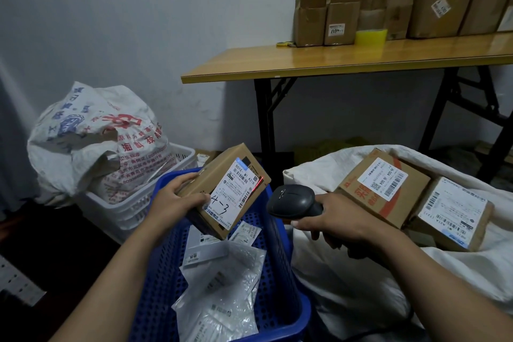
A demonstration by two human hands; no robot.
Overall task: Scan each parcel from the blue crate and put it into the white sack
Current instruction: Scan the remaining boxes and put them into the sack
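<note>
1. The fingers (181, 179) of our left hand (177, 194) curl round one end of a cardboard parcel (222, 175). The thumb lies on its labelled face. We hold the parcel tilted above the blue crate (155, 272), with the label (236, 191) turned up towards us.
2. The fingers (306, 223) of our right hand (333, 216) are wrapped round the handle of a dark scanner (291, 200). Its head points at the parcel, just beside it and not touching. A red scan line (257, 184) falls across the label's far edge.
3. We judge the scan of this parcel to be the step in hand. We cannot tell whether it has registered.
4. Below, in the crate, lie several plastic mailers (222, 286) and a flat white packet (202, 250). We take these as the work left to do.
5. To the right the white sack (347, 272) stands with its mouth open, and two labelled boxes (383, 189) are already inside. We judge the task begun, with a good share to go.
6. Further out, a printed sack (97, 141) sits in a white basket (133, 208) on the left. Cardboard boxes (388, 14) line the desk (333, 60) by the wall.
</note>
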